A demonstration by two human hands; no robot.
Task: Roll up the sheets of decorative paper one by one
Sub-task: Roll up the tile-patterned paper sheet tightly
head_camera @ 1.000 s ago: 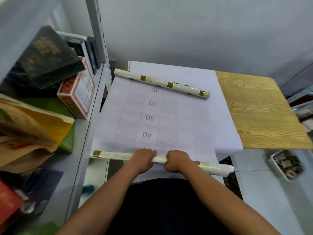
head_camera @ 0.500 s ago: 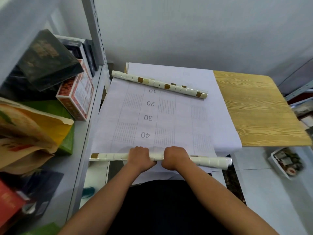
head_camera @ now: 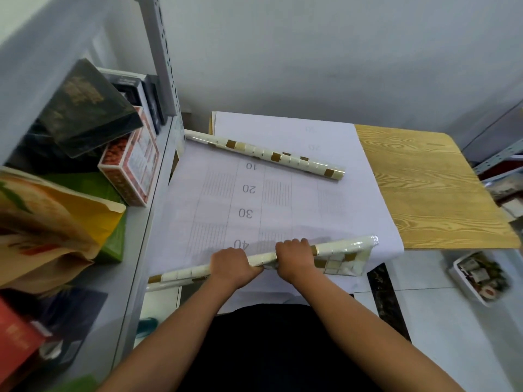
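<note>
Both the left hand (head_camera: pixel 230 265) and right hand (head_camera: pixel 294 257) grip the cream mosaic-patterned paper roll (head_camera: pixel 336 257) at six o'clock; its looser right end risks coning or unravelling.

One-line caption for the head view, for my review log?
Both hands, left and right, grip the near roll of tile-patterned paper over the numbered sheet; a finished roll lies beyond.

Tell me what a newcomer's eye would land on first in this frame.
First, the two hands at the near table edge: the left hand and right hand grip a mosaic-patterned paper roll, its right end looser and wider. Next, the white backing sheet printed with 10 to 40, stretching to a second patterned roll lying at the far end. The wooden table shows bare to the right.
</note>
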